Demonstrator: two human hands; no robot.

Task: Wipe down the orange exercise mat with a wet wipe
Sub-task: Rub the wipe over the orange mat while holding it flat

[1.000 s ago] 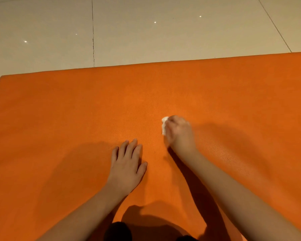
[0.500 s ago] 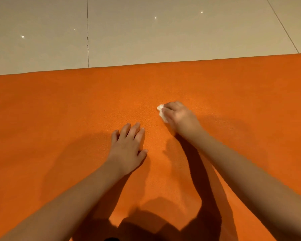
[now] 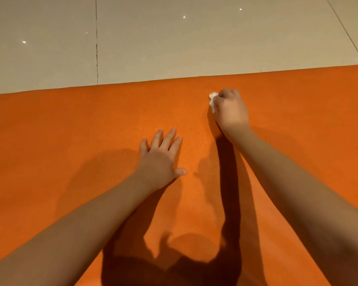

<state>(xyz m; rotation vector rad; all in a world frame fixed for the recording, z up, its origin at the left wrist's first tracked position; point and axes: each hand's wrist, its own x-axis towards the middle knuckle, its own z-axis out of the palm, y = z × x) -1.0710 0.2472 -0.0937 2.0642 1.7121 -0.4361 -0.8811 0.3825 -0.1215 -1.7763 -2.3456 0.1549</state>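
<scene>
Orange mat (image 3: 70, 131) fills the lower two thirds of the head view, lying flat on pale glossy floor tiles (image 3: 174, 42). Its far edge runs 9 to 3 o'clock and tilts slightly up toward 3. Both ends are cut off by the frame, so the visible stretch runs 9-3 and the full length is not shown. The surface is a fine-grained matte, uniform orange. No wet streaks can be made out.

Right hand (image 3: 230, 111) is at about 1 o'clock from frame centre, close to the mat's far edge. Its fingers are curled, gripping the wet wipe (image 3: 212, 101) and holding it down on the mat. The wipe is a small white crumpled wad, mostly hidden under the fingers, with a bit poking out on the hand's 10 o'clock side.

Left hand (image 3: 160, 159) is near centre, at 7 o'clock from the right hand and well apart from it. It lies palm down flat on the mat with fingers straight and spread toward 12-1 and the thumb out toward 3, holding nothing.

Dark arm shadows (image 3: 229, 182) fall on the mat toward 6. A grout line (image 3: 96, 48) runs 12-6 across the tiles.
</scene>
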